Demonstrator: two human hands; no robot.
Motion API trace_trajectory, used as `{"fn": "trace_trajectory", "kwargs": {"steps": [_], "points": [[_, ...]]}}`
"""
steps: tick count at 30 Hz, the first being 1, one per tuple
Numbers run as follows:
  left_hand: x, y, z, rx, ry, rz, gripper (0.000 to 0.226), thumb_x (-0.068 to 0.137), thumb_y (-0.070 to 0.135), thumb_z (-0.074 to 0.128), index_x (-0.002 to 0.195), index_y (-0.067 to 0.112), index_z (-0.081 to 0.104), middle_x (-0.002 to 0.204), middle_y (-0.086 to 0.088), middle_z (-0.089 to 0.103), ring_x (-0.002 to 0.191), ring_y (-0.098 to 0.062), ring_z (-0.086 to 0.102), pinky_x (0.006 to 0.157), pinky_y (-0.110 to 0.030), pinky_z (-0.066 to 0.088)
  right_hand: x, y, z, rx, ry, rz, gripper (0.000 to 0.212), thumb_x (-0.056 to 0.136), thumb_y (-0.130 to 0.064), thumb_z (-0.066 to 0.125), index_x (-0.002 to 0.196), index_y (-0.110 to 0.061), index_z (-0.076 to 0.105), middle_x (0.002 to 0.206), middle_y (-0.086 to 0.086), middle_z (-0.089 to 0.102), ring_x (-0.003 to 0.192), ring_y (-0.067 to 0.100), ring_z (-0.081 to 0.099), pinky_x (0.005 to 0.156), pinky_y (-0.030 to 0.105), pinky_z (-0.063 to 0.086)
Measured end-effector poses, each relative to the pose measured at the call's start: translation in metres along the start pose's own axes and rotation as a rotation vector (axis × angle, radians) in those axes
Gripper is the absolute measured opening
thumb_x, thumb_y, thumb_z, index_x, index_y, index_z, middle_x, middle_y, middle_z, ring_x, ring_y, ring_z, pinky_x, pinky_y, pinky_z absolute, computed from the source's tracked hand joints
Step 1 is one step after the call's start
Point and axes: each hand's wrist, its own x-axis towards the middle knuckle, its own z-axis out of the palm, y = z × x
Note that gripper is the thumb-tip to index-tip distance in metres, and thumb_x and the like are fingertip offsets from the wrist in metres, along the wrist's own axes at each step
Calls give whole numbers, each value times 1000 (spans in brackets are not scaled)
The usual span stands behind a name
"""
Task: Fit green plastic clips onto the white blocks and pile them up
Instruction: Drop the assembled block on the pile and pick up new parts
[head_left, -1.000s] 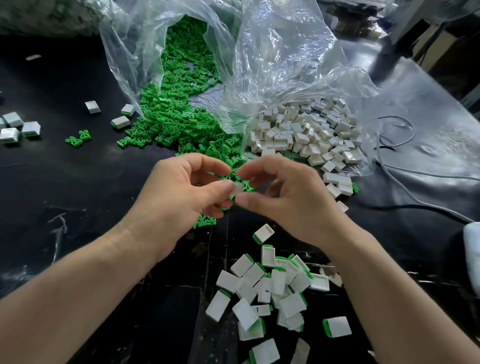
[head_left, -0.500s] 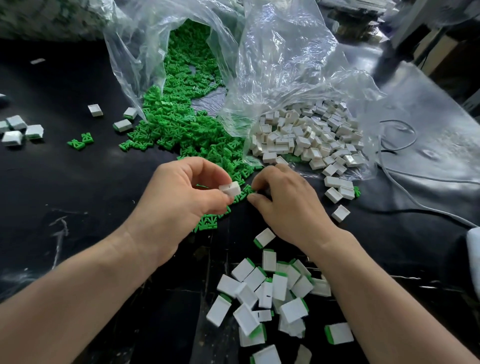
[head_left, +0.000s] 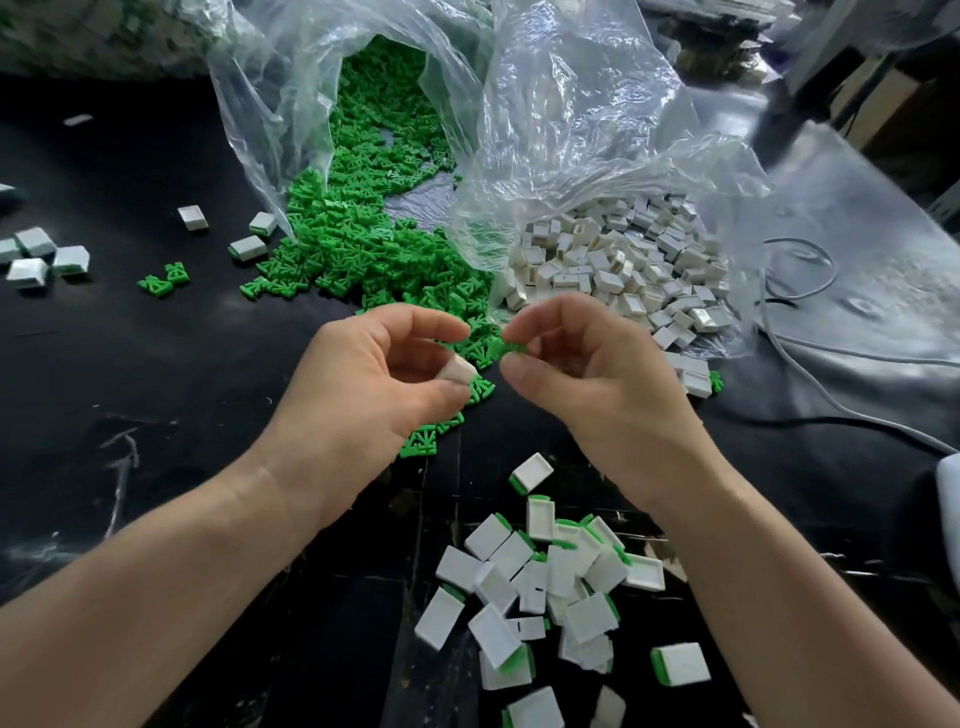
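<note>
Now left hand (head_left: 363, 387) pinches white block (head_left: 457, 370), long axis aimed rightward at green clip (head_left: 502, 349) pinched by right hand (head_left: 589, 382).

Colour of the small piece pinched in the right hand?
Green: the small plastic clip pinched by the right hand, clearest in the head view.

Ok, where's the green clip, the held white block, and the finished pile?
green clip (head_left: 505, 349): head view, its middle, pinched by the right hand (head_left: 587, 374)
white block (head_left: 457, 370): head view, its top face, in the left hand (head_left: 363, 387)
finished pile (head_left: 532, 587): head view, a middle block
</note>
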Motion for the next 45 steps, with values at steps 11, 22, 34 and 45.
{"fn": "trace_trajectory", "kwargs": {"steps": [11,22,34,45], "points": [[-1,0,0,-58,-18,14,26,66,-2,73,77,21,67,64,5,68,61,-3,62,60,-14,52,-1,-2,2,-103,-43,-1,22,83,-7,63,75,-27,62,61,-13,51,57,0,45,58,13,37],[-2,5,-1,-101,-11,36,25,54,17,71,78,22,68,66,5,69,63,-5,64,61,-17,54,-2,-2,3,-14,-42,71,12,83,-17,64,77,-26,63,69,-6,63,67,9,59,65,22,49],[-3,5,-2,-131,-24,-4,23,60,13,70,82,17,65,66,1,69,58,-12,67,51,-20,53,-3,2,6,-145,-76,82,21,91,-22,53,71,-29,56,68,-5,63,69,15,60,67,35,49],[-4,8,-6,53,-107,78,28,65,2,73,84,20,65,63,-2,69,51,-9,64,50,-18,52,-7,-8,3,-403,-175,-56,16,89,-12,53,74,-18,53,66,1,57,66,16,50,65,37,42]]}}
